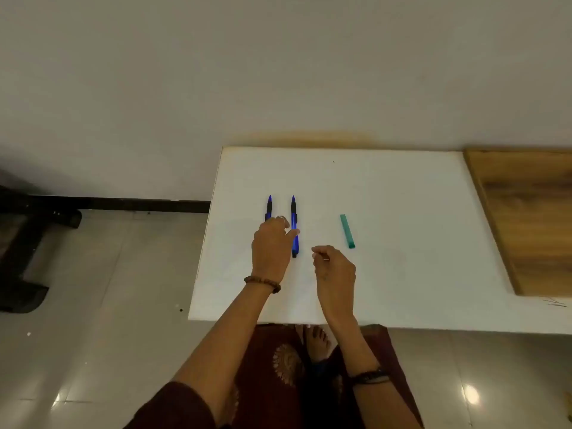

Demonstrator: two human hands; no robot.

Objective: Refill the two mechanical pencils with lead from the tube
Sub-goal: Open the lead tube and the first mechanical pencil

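Now, at the white table [387,274]: two blue mechanical pencils lie side by side, tips pointing to the far edge. The left pencil [269,207] is half hidden under the left hand [270,249]; the right pencil [294,218] lies just beside it, parallel, its rear end toward the person. Left hand hovers over or rests on both, knuckles up, fingers curled downward, thumb tip touching the right pencil's barrel; cannot tell whether the fingers grip the left pencil. Beaded bracelet [263,283] on that wrist. Right hand [335,267] sits apart, near the right pencil's rear end, fingers curled, thumb and forefinger pressed together; whether they pinch anything is too small to tell. Green lead tube [347,231] lies flat, well right of the pencils, untouched. Wooden board [532,218] at the table's right side.
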